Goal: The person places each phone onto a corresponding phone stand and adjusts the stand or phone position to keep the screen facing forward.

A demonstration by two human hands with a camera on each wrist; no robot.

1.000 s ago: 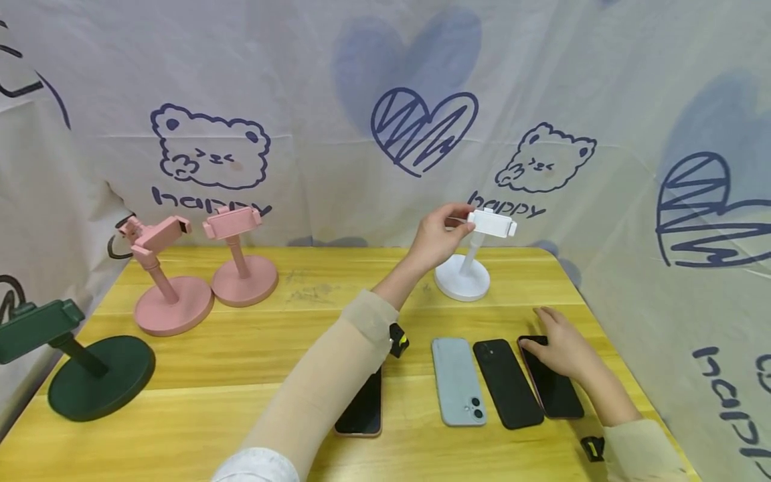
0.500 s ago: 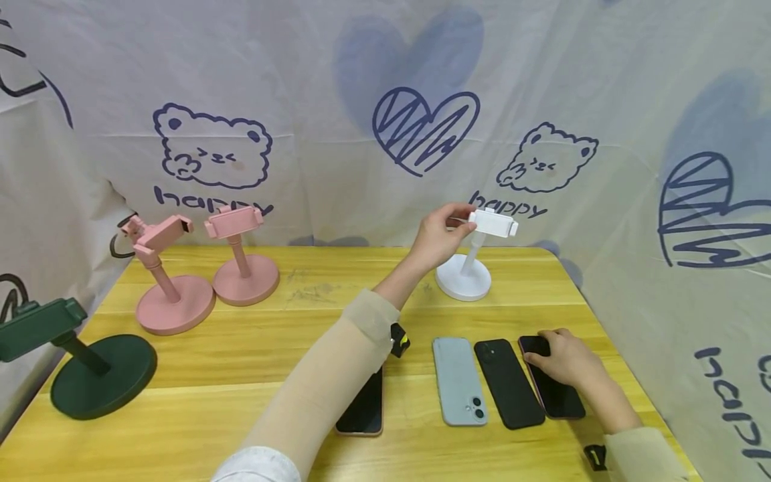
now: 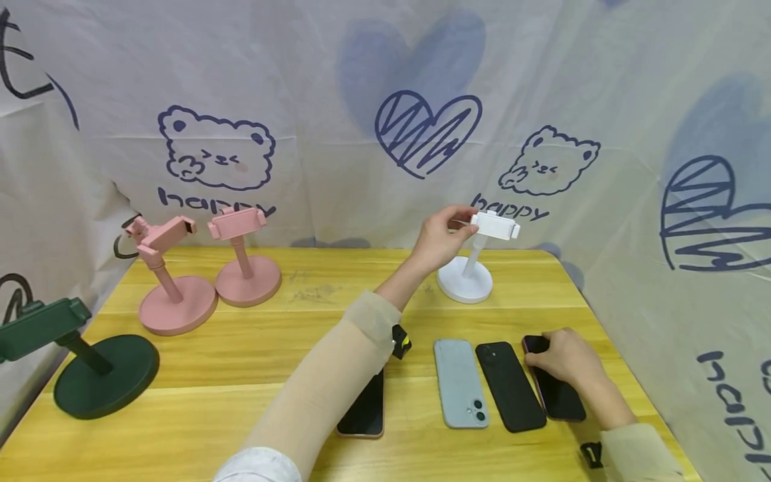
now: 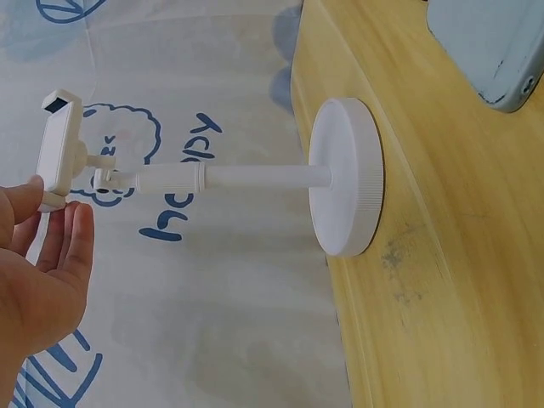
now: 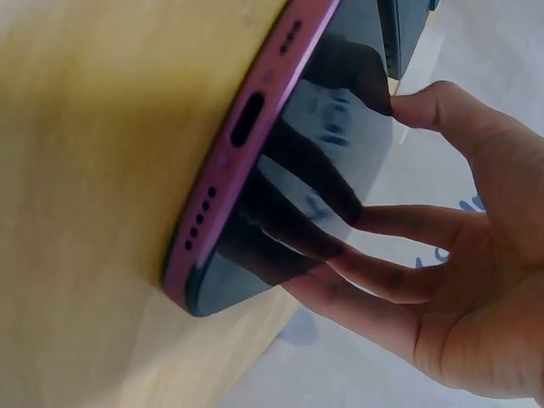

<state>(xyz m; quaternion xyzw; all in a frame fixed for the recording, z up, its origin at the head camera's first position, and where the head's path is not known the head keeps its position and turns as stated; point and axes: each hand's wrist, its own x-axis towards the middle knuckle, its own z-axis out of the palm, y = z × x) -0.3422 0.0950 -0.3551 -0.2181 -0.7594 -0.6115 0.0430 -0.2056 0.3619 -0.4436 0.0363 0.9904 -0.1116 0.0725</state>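
Note:
A white phone stand (image 3: 466, 280) stands upright at the back right. My left hand (image 3: 438, 242) pinches the left end of its clamp (image 4: 61, 149) between thumb and fingers, and the clamp holds no phone. At the right of the table a dark-screened phone with a pink frame (image 3: 564, 400) lies face up. My right hand (image 3: 575, 361) is over its upper part, with the thumb on the left edge and the fingers reaching toward the opposite side. In the right wrist view the phone's pink bottom edge (image 5: 217, 183) faces the camera, and the fingers reflect in the screen.
Left of that phone lie a black phone (image 3: 510, 387) and a light blue phone (image 3: 460, 385). Another phone (image 3: 364, 408) is partly under my left arm. Two pink phone stands (image 3: 177, 306) and a dark green one (image 3: 107, 378) occupy the left. A printed cloth (image 3: 325, 80) hangs behind the table.
My right hand has drawn in its fingers and settled onto the pink-framed phone, shifting slightly right. The left hand stays at the white stand's clamp.

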